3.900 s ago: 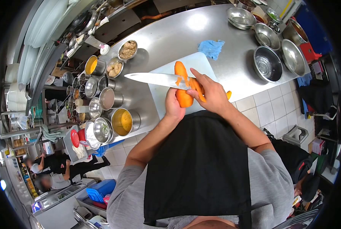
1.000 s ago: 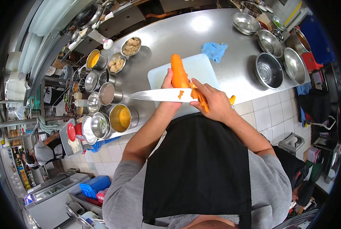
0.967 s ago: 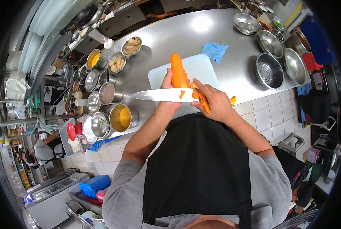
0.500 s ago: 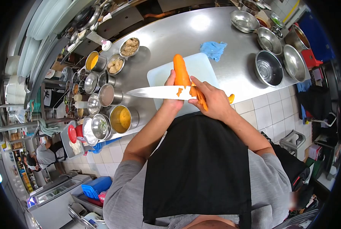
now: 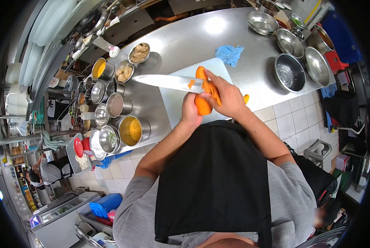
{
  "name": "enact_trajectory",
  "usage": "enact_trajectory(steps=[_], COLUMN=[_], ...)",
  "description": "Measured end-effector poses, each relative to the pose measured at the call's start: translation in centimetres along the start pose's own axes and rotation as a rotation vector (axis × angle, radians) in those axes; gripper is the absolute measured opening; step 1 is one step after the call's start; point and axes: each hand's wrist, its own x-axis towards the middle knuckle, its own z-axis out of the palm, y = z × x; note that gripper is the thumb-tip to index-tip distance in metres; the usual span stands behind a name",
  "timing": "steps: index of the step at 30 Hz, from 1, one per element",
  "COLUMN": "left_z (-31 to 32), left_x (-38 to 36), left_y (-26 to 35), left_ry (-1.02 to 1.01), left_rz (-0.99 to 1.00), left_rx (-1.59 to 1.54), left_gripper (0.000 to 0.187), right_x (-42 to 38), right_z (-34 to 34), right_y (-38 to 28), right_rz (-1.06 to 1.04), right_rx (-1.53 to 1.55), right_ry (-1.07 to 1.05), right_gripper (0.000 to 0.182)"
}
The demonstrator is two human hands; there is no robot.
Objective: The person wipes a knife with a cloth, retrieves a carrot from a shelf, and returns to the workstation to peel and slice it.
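Observation:
My left hand is closed around the near part of a thick orange carrot, held above the white cutting board. My right hand grips a large kitchen knife, its handle mostly hidden by the fingers. The blade lies across the carrot's middle and points left, with a small orange scrap stuck to it. Carrot peelings bunch up beside the right fingers. Another orange piece rests past the board's right side, near the table edge.
A blue cloth lies beyond the board. Several metal bowls stand at the right. Along the left are containers, including a pot of yellow contents and a bowl of pale pieces. A co-worker is at far left.
The knife has moved away from my body, to further up the carrot, with my right hand. The carrot has come nearer to me, and its near end now shows.

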Motion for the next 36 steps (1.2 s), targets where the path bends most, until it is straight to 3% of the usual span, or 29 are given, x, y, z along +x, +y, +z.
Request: enact_trajectory(steps=[4,7,10,12,21,36], left_z=[-0.2,-0.7,-1.3,-0.7,-0.6,0.2], left_x=[-0.4,0.2,1.6,1.7,2.0,1.0], left_y=[0.7,0.9,1.4,2.4,3.8,3.0], left_ry=[-0.154,-0.108,-0.041,0.123,0.123,0.012], left_rz=[-0.059,-0.086,0.014,0.023,-0.092,-0.039], left_rx=[0.08,0.054,-0.023,-0.046,-0.135,-0.089], left_gripper=[0.044,0.043,0.044,0.045,0.043,0.043], right_x=[1.6,1.3,-0.6,-2.2,-4.4,-4.2], right_z=[-0.7,-0.9,-1.3,-1.6,-1.3,-1.2], right_y=[1.1,1.2,0.4,-0.4,-0.7,-1.1], right_rz=[0.051,0.036,-0.008,-0.005,0.013,-0.01], right_rx=[0.096,0.082,0.025,0.012,-0.064,-0.055], right_ry=[0.034,0.029,-0.025,-0.094,-0.145,-0.074], right_gripper=[0.065,0.066,0.069,0.07,0.072,0.072])
